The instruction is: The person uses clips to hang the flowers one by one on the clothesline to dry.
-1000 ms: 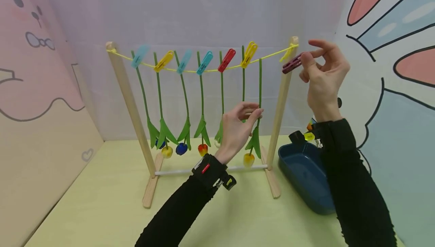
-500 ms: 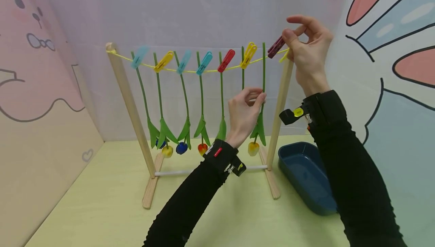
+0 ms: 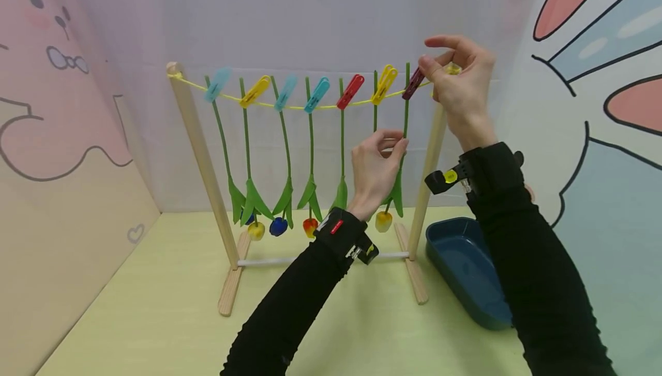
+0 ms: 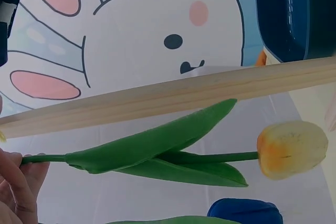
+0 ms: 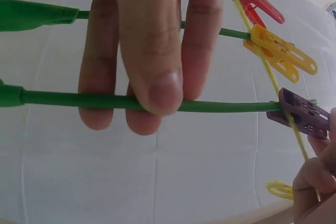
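Observation:
My left hand (image 3: 376, 169) pinches the green stem of an upside-down artificial tulip (image 4: 292, 150), whose bloom is pale yellow with orange. My right hand (image 3: 465, 88) pinches a dark purple clothespin (image 3: 412, 84) at the yellow string (image 3: 326, 107). In the right wrist view, the clothespin's jaws lie across both the stem and the string. The stem's tip stands above the string. To the left, several more tulips hang head down, held by yellow (image 3: 384, 84), red (image 3: 350, 91) and blue clothespins (image 3: 317, 95). My left hand and forearm hide some of their blooms.
The string is tied between two wooden posts (image 3: 201, 157) with flat feet and a white crossbar (image 3: 266, 263). A dark blue basin (image 3: 465, 272) stands to the right on the yellow-green table (image 3: 170, 284), partly behind my right sleeve. Cartoon-printed panels stand at both sides.
My left hand has raised the tulip so its stem tip stands above the string. My right hand has brought the purple clothespin leftward from beside the right post onto the stem and string.

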Motion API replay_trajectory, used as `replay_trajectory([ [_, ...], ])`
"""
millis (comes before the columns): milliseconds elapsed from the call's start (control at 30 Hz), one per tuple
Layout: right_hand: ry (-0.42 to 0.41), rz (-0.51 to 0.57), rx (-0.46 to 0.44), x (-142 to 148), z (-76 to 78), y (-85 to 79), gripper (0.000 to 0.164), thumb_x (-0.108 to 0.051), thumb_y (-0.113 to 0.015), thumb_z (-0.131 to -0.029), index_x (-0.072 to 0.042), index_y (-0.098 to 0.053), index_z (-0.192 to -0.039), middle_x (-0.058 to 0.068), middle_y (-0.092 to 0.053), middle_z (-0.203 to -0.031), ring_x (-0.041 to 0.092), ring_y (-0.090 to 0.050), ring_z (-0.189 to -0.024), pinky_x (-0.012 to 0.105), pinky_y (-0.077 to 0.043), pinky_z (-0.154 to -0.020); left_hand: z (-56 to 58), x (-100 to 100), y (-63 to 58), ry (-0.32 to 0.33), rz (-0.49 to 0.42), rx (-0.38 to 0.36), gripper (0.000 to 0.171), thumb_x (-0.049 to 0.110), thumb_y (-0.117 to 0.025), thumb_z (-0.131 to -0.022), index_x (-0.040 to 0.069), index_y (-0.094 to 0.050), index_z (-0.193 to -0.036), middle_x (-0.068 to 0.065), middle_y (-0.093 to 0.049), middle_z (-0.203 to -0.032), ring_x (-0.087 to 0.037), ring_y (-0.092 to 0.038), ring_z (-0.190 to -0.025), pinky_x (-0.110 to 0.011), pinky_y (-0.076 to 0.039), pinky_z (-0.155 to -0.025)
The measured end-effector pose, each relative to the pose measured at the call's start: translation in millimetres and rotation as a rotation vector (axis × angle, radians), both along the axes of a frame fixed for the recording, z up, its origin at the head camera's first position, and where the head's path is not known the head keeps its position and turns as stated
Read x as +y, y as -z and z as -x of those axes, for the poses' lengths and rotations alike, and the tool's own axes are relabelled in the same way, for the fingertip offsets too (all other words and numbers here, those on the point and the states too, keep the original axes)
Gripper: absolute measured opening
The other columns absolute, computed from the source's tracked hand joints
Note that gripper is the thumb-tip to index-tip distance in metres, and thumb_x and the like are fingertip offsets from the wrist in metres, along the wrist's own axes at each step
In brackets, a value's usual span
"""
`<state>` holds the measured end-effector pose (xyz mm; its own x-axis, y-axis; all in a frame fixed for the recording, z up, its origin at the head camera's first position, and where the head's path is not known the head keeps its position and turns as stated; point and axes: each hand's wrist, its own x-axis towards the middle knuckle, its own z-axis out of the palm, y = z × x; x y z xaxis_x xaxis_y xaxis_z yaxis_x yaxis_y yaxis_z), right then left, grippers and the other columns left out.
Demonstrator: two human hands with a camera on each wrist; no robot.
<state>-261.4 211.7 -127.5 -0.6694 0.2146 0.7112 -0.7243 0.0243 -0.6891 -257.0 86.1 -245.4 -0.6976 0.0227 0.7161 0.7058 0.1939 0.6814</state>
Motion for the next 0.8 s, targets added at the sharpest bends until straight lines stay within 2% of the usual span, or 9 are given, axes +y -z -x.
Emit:
replay_trajectory([
  [167, 0.052, -0.068, -0.009, 1, -2.3, 3.0, 0.018, -0.006, -0.075, -0.089, -0.009, -0.073, -0.107, -0.001, -0.065, -0.073, 0.01, -0.039, -0.037, 0.017, -0.035, -0.041, 0.7, -1, 0.1, 0.012, 0.001, 0.01, 0.02, 0.013, -0.069, -0.096, 0.002, -0.072, -0.113, -0.014, -0.078, -0.107, -0.022, -0.077, -0.095, -0.016, -0.058, -0.081],
  [233, 0.092, -0.108, -0.002, 1, -4.6, 6.4, 0.023, -0.009, -0.075, -0.09, -0.008, -0.071, -0.113, -0.002, -0.067, -0.081, 0.009, -0.044, -0.037, 0.017, -0.039, -0.042, -2.3, -3, 1.9, 0.018, 0.013, 0.002, 0.023, 0.014, -0.067, -0.097, 0.003, -0.07, -0.118, -0.015, -0.077, -0.111, -0.022, -0.076, -0.098, -0.017, -0.058, -0.073],
  [333, 0.195, -0.191, 0.072, 1, -9.9, 16.4, 0.03, -0.012, -0.071, -0.094, -0.005, -0.068, -0.123, -0.004, -0.07, -0.095, 0.005, -0.053, -0.042, 0.016, -0.047, -0.046, -10.6, -11, 8.8, 0.028, 0.068, 0.021, 0.029, 0.016, -0.066, -0.099, 0.003, -0.067, -0.124, -0.016, -0.075, -0.117, -0.023, -0.075, -0.103, -0.019, -0.059, -0.079],
  [433, 0.296, -0.254, 0.166, 4, -21.0, 33.4, 0.032, -0.01, -0.069, -0.095, 0.001, -0.066, -0.125, -0.011, -0.07, -0.104, -0.003, -0.059, -0.049, 0.014, -0.051, -0.052, -25.5, -23, 22.5, 0.059, 0.137, 0.077, 0.03, 0.016, -0.065, -0.099, 0.0, -0.066, -0.125, -0.018, -0.074, -0.118, -0.025, -0.075, -0.102, -0.021, -0.059, -0.086],
  [467, 0.315, -0.272, 0.198, 6, -25.6, 41.4, 0.03, -0.008, -0.068, -0.096, 0.003, -0.066, -0.124, -0.012, -0.069, -0.104, -0.005, -0.059, -0.05, 0.013, -0.051, -0.053, -31.3, -28, 28.2, 0.072, 0.16, 0.102, 0.029, 0.015, -0.065, -0.099, -0.001, -0.066, -0.124, -0.018, -0.075, -0.116, -0.025, -0.076, -0.101, -0.021, -0.058, -0.089],
  [533, 0.338, -0.319, 0.238, 13, -36.3, 61.2, 0.026, -0.003, -0.068, -0.095, 0.006, -0.067, -0.119, -0.015, -0.069, -0.103, -0.009, -0.059, -0.053, 0.01, -0.05, -0.054, -44.0, -41, 41.5, 0.107, 0.2, 0.128, 0.027, 0.015, -0.065, -0.099, -0.001, -0.068, -0.12, -0.017, -0.077, -0.111, -0.025, -0.076, -0.098, -0.021, -0.059, -0.085],
  [633, 0.388, -0.448, 0.258, 29, -52.1, 100.0, 0.022, 0.004, -0.067, -0.093, 0.009, -0.069, -0.114, -0.001, -0.074, -0.097, -0.018, -0.057, -0.062, 0.004, -0.046, -0.058, -62.5, -66, 62.1, 0.137, 0.264, 0.114, 0.023, 0.016, -0.063, -0.1, 0.001, -0.069, -0.117, -0.013, -0.078, -0.108, -0.022, -0.076, -0.097, -0.018, -0.059, -0.075],
  [733, 0.445, -0.603, 0.213, 50, -66.1, 144.3, 0.021, 0.006, -0.069, -0.089, 0.007, -0.071, -0.11, 0.017, -0.074, -0.095, -0.02, -0.056, -0.074, 0.002, -0.044, -0.062, -73.8, -96, 82.1, 0.113, 0.321, 0.08, 0.022, 0.016, -0.063, -0.101, 0.001, -0.07, -0.115, -0.012, -0.078, -0.106, -0.021, -0.076, -0.093, -0.017, -0.058, -0.069],
  [800, 0.472, -0.723, 0.141, 65, -76.0, 173.9, 0.022, 0.005, -0.07, -0.088, 0.005, -0.071, -0.11, 0.022, -0.073, -0.098, -0.008, -0.061, -0.084, 0.01, -0.047, -0.068, -77.0, -118, 94.6, 0.064, 0.356, 0.063, 0.02, 0.014, -0.063, -0.1, 0.001, -0.07, -0.114, -0.012, -0.078, -0.105, -0.021, -0.075, -0.09, -0.018, -0.058, -0.07],
])
